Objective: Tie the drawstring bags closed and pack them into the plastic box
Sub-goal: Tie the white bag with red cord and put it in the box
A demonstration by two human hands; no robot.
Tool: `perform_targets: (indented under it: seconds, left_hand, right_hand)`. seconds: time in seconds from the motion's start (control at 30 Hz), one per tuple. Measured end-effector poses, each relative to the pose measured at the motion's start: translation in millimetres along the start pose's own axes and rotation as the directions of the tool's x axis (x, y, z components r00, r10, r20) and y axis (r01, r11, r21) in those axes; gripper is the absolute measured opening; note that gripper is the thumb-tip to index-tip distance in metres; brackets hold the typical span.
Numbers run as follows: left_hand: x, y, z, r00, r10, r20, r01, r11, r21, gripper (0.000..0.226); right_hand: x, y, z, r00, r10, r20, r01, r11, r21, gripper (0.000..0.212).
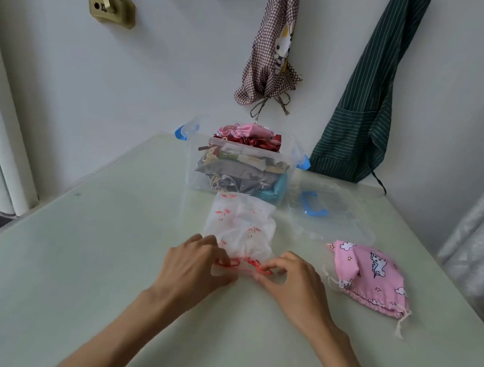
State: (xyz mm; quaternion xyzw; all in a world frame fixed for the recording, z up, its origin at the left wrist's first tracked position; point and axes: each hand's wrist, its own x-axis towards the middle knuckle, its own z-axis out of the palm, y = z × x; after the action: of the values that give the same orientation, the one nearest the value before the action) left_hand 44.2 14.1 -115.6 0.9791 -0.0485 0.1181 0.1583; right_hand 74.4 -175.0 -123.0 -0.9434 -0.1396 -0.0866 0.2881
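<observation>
A white drawstring bag (pixel 240 225) with red flamingo prints lies on the table in front of me, its gathered mouth toward me. My left hand (pixel 195 266) and my right hand (pixel 295 281) each pinch an end of its red drawstring (pixel 254 263) at the mouth. Behind the bag stands the clear plastic box (pixel 203 161) with blue latches, heaped with several tied fabric bags. A pink unicorn-print drawstring bag (pixel 369 278) lies to the right, its cream cords loose.
The box's clear lid (pixel 333 216) with a blue handle lies flat right of the box. A checked apron and a green striped apron hang on the wall behind. The pale green table (pixel 98 256) has its left edge near a radiator.
</observation>
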Motion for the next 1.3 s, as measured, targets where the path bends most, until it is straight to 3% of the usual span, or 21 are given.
perform_targets:
  seconds: [0.1,0.23,0.37,0.43,0.5,0.53,0.6,0.67,0.73,0.83,0.93,1.03,1.1,1.2,1.23,1.3]
  left_hand:
    - [1.3,-6.6,4.4,0.999,-0.021,-0.033,0.019,0.997,-0.068,0.029]
    - [-2.7,-22.4,2.7,0.999,-0.045,0.01,0.045,0.947,-0.317,0.026]
    - [-3.5,-33.5,-9.2,0.96,-0.279,0.008,0.199,0.663,-0.722,0.034]
    - [-3.4,-34.0,-13.8,0.934,-0.349,0.07,0.262,0.539,-0.801,0.033]
    - [-3.5,-33.7,-16.6,0.908,-0.408,0.098,0.309,0.492,-0.814,0.029]
    - [-4.1,-32.8,-17.5,0.904,-0.417,0.093,0.315,0.503,-0.805,0.03]
    - [-6.8,-31.7,-15.3,0.918,-0.392,0.068,0.317,0.618,-0.72,0.034]
    - [-11.2,-31.3,-11.0,0.935,-0.352,0.042,0.322,0.794,-0.516,0.023]
    - [-16.6,-27.0,-10.7,0.962,-0.271,-0.028,0.248,0.916,-0.315,0.01]
    - [-20.1,-14.9,-19.2,0.968,-0.232,-0.096,0.178,0.903,-0.39,0.025]
    - [-18.9,-12.8,-25.8,0.949,-0.278,-0.148,0.205,0.903,-0.378,0.031]
    - [-17.9,-23.4,-26.4,0.973,-0.204,-0.105,0.185,0.968,-0.168,0.03]
    - [-17.1,-27.9,-23.8,0.988,-0.151,-0.034,0.147,0.986,-0.082,0.036]
    - [-15.2,-29.5,-11.4,0.998,-0.05,-0.035,0.049,0.999,-0.022,0.037]
    - [-13.7,-30.4,-8.2,0.998,-0.052,-0.037,0.05,0.997,-0.059,0.033]
    - [-10.6,-36.2,-4.5,0.995,-0.1,-0.012,0.095,0.965,-0.243,0.023]
  right_hand:
    - [1.5,8.1,1.9,0.999,0.039,-0.017,-0.036,0.986,0.164,0.006]
    - [-2.7,15.2,-3.7,0.985,0.164,-0.047,-0.118,0.858,0.501,0.016]
    - [-3.8,13.2,-12.7,0.964,0.266,-0.025,-0.191,0.751,0.633,0.028]
    - [-7.6,10.1,-15.4,0.972,0.234,0.003,-0.186,0.762,0.62,0.03]
    - [-11.4,6.5,-16.8,0.978,0.205,0.033,-0.18,0.761,0.623,0.03]
    - [-12.6,5.7,-17.3,0.978,0.206,0.036,-0.181,0.751,0.635,0.028]
    - [-13.8,5.2,-20.3,0.976,0.214,0.026,-0.177,0.724,0.666,0.018]
    - [-14.4,3.4,-23.7,0.982,0.185,0.047,-0.166,0.703,0.691,0.005]
    - [-15.0,2.1,-25.4,0.989,0.113,0.091,-0.144,0.711,0.688,0.014]
    - [-15.7,-0.4,-28.3,0.985,0.073,0.157,-0.16,0.728,0.667,0.024]
    - [-14.2,1.8,-30.3,0.992,0.123,0.036,-0.119,0.784,0.609,0.018]
    - [-13.0,5.2,-29.5,0.984,0.128,-0.12,-0.069,0.912,0.404,0.014]
    - [-15.4,1.1,-24.1,0.994,0.073,-0.084,-0.048,0.964,0.263,0.016]
    - [-19.9,-7.5,-8.2,0.999,-0.03,0.018,0.031,0.998,-0.056,0.016]
    - [-18.9,-6.2,-4.3,1.0,-0.021,0.022,0.022,0.999,-0.043,0.014]
    - [-15.6,-2.6,-0.8,0.997,0.07,0.025,-0.074,0.982,0.175,0.014]
